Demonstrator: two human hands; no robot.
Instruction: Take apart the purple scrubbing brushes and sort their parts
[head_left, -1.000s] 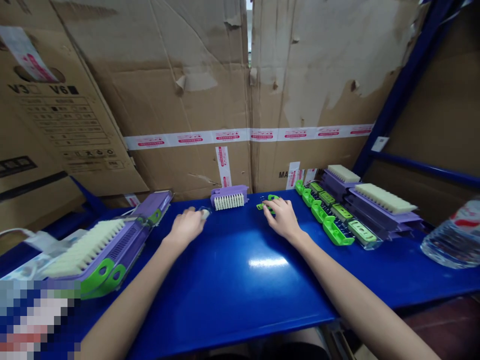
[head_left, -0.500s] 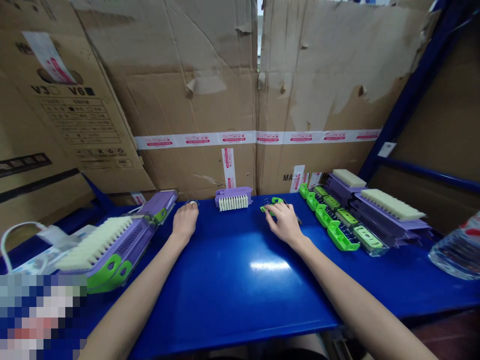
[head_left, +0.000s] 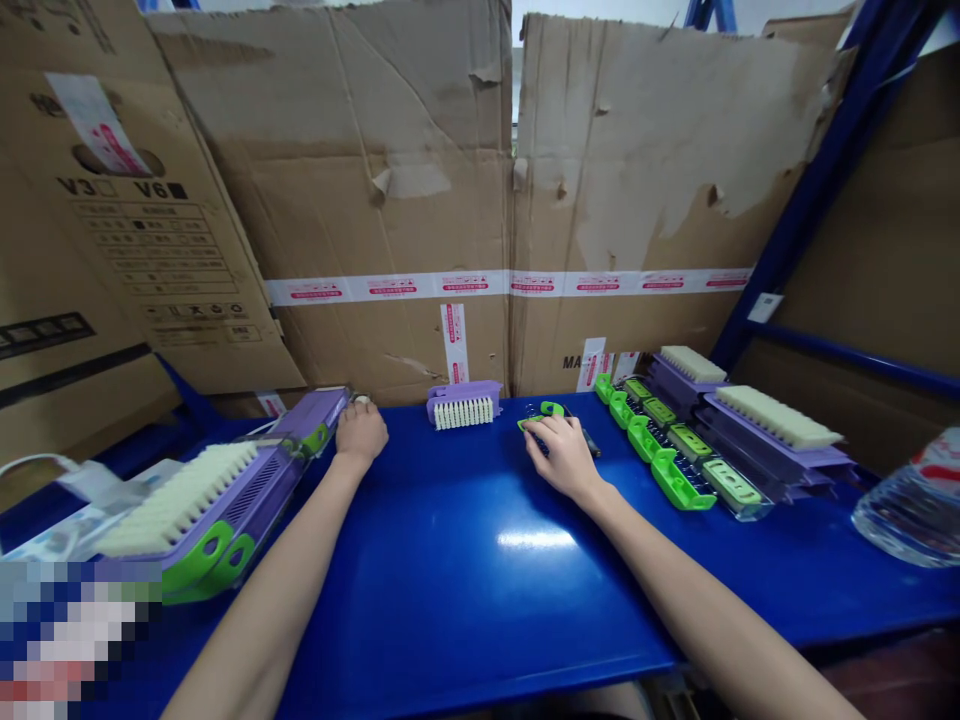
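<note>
your left hand [head_left: 361, 437] is curled beside a purple plastic part [head_left: 306, 412], a small pale thing [head_left: 362, 400] at its front; i can't tell if it's held. your right hand [head_left: 561, 452] is half open over a green plastic piece [head_left: 553, 409] on the blue table [head_left: 442, 570]; i can't tell if it's gripping. a purple brush [head_left: 464, 406] sits between your hands.

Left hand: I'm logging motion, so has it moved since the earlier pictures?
Yes: the left hand has moved left, farther from the middle brush.
</note>
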